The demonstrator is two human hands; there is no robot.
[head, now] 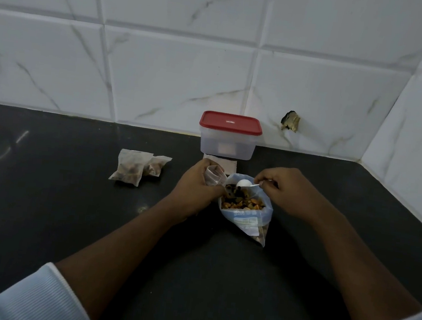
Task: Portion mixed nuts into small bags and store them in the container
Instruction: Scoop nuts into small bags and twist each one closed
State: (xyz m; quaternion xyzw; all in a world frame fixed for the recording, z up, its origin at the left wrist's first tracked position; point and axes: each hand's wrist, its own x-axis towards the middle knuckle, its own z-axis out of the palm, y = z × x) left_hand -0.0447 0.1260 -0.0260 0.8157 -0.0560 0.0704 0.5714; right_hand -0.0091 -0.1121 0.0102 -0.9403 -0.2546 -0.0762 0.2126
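A large open bag of mixed nuts point(245, 211) lies on the black counter point(67, 209) in front of me. My left hand point(198, 184) grips a small clear bag point(214, 176) just left of the nut bag's mouth. My right hand point(280, 190) pinches the handle of a white plastic spoon point(244, 183), whose bowl hovers over the nuts. Two filled small bags point(138, 168) lie to the left. A clear container with a red lid point(229, 135), lid on, stands against the wall behind.
A stack of empty small bags point(226, 164) lies between the container and my hands. Tiled walls meet in a corner at the right. A dark chipped hole point(291, 120) marks the back wall.
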